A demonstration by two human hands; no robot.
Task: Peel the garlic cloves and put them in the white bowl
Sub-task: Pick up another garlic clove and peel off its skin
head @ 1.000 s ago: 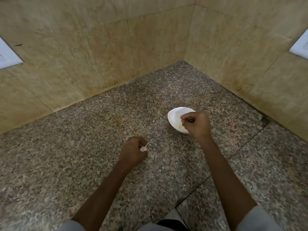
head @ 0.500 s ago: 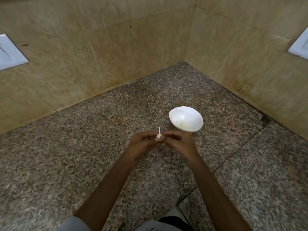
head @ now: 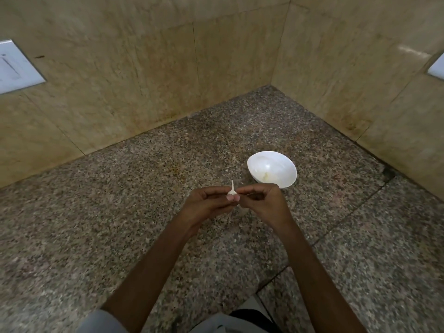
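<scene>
Left hand and right hand both pinch the garlic clove near the bowl, so I'd peel gently from its tip.

Looks like a kitchen corner: speckled granite counter, beige stone-tiled walls stained at the joint, bowl on the counter.

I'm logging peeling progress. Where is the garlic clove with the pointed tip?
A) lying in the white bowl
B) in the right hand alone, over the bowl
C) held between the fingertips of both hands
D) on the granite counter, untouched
C: the garlic clove sits, tip up, where the fingertips of the left hand and right hand meet, on the person's side of the white bowl.
</scene>
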